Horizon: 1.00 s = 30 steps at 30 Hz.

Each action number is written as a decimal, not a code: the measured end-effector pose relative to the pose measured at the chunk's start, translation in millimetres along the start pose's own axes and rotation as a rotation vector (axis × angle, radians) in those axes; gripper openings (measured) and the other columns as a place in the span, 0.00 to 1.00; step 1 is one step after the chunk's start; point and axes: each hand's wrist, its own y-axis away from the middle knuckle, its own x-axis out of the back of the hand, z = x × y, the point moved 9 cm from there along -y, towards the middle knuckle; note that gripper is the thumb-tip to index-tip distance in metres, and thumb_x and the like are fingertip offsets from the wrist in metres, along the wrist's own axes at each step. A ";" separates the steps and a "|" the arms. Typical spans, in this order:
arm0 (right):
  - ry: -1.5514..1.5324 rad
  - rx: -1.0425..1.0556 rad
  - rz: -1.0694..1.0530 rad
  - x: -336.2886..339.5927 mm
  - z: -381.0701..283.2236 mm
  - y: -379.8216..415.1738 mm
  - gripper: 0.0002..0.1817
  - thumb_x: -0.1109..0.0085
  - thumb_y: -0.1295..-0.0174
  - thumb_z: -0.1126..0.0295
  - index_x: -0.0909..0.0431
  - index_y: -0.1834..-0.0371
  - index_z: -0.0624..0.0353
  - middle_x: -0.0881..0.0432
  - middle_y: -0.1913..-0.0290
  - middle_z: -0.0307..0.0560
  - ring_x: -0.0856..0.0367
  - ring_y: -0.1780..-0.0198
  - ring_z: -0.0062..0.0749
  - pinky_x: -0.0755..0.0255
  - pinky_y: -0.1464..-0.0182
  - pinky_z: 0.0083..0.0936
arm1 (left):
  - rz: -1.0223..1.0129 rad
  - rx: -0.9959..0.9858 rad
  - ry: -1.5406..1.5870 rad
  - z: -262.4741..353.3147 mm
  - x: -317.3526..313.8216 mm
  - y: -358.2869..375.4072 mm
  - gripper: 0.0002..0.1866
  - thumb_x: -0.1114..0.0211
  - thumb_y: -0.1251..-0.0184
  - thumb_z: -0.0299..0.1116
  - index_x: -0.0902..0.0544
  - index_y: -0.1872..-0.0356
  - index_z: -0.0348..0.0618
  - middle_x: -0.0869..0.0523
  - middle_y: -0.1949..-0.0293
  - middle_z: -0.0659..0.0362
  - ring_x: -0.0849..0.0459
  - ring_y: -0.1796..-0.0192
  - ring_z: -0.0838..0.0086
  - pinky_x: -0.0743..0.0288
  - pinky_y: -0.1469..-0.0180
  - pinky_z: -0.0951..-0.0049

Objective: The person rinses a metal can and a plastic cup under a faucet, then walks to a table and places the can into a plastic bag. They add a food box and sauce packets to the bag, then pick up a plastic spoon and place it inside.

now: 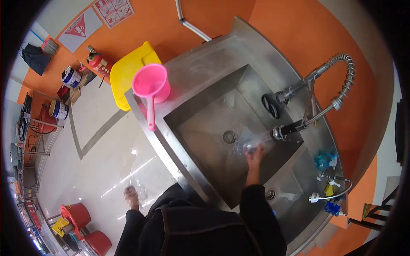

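Note:
In the head view my right hand [254, 155] reaches into the large steel sink [200, 115], with its fingers apart. It is in the splashing water below the tap, right of the drain [229, 136]; I make out nothing firm in its grasp. Out to the left, over the floor, my left hand [131, 197] is closed, with a see-through crumpled piece of plastic [145, 191] beside its fingers. Its exact kind is too faint to tell. A pink dipper [150, 81] stands on the sink's left corner, handle hanging toward me.
A spring-hose tap [337, 103] arches over the sink's right side. A smaller basin [288, 183] adjoins it, with a spray bottle [323, 162] behind. A yellow bin [128, 74] stands beyond the dipper. Red buckets [76, 216] are at lower left. The floor [115, 158] looks shiny.

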 end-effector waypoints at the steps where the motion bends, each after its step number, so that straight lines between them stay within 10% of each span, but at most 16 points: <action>1: 0.050 -0.010 0.035 6.2 2.6 9.6 0.31 0.40 0.44 0.60 0.49 0.42 0.44 0.41 0.41 0.46 0.36 0.46 0.49 0.29 0.61 0.52 | 0.001 0.001 -0.026 -8.6 6.1 4.8 0.12 0.41 0.42 0.40 0.19 0.65 0.42 0.18 0.72 0.56 0.20 0.74 0.72 0.26 0.73 0.72; 4: 0.288 -0.081 -0.033 -19.2 1.7 18.1 0.30 0.41 0.43 0.59 0.49 0.42 0.45 0.40 0.42 0.47 0.35 0.47 0.49 0.28 0.61 0.51 | -0.021 0.062 -0.118 2.5 -1.6 0.4 0.12 0.41 0.42 0.40 0.19 0.65 0.43 0.18 0.73 0.56 0.20 0.76 0.73 0.26 0.73 0.72; 7: -0.215 0.149 0.293 14.7 -14.7 3.9 0.29 0.42 0.42 0.59 0.49 0.43 0.46 0.41 0.42 0.48 0.35 0.47 0.49 0.27 0.62 0.50 | -0.026 0.096 0.090 -18.0 -6.1 -3.0 0.11 0.41 0.42 0.39 0.20 0.64 0.43 0.17 0.73 0.57 0.20 0.75 0.73 0.26 0.73 0.73; 11: 0.120 -0.060 -0.036 -15.4 1.8 9.2 0.26 0.45 0.40 0.62 0.49 0.44 0.44 0.42 0.41 0.49 0.35 0.47 0.48 0.27 0.63 0.49 | -0.031 0.069 0.100 -11.4 -8.6 -5.6 0.11 0.40 0.42 0.38 0.20 0.63 0.43 0.18 0.73 0.59 0.21 0.75 0.76 0.27 0.75 0.75; 24: -0.181 0.134 0.140 0.7 -18.1 5.7 0.24 0.45 0.40 0.55 0.44 0.45 0.45 0.39 0.44 0.47 0.34 0.49 0.48 0.27 0.61 0.51 | -0.058 0.033 0.104 -15.2 -5.5 1.4 0.12 0.37 0.45 0.37 0.20 0.64 0.42 0.18 0.72 0.59 0.21 0.75 0.77 0.27 0.77 0.77; 27: 0.154 -0.190 -0.134 -20.4 6.4 12.9 0.25 0.45 0.40 0.55 0.44 0.45 0.47 0.39 0.44 0.47 0.33 0.50 0.48 0.27 0.61 0.51 | -0.067 0.055 0.161 -7.0 -12.6 -7.4 0.12 0.38 0.45 0.37 0.20 0.63 0.41 0.18 0.72 0.59 0.21 0.76 0.77 0.27 0.76 0.76; 30: -0.075 -0.200 0.025 11.4 19.9 5.3 0.26 0.43 0.46 0.48 0.37 0.48 0.45 0.34 0.47 0.47 0.32 0.50 0.45 0.28 0.65 0.44 | -0.007 0.005 0.033 -13.7 -0.8 4.1 0.12 0.38 0.45 0.37 0.20 0.63 0.41 0.18 0.73 0.59 0.21 0.77 0.76 0.27 0.76 0.76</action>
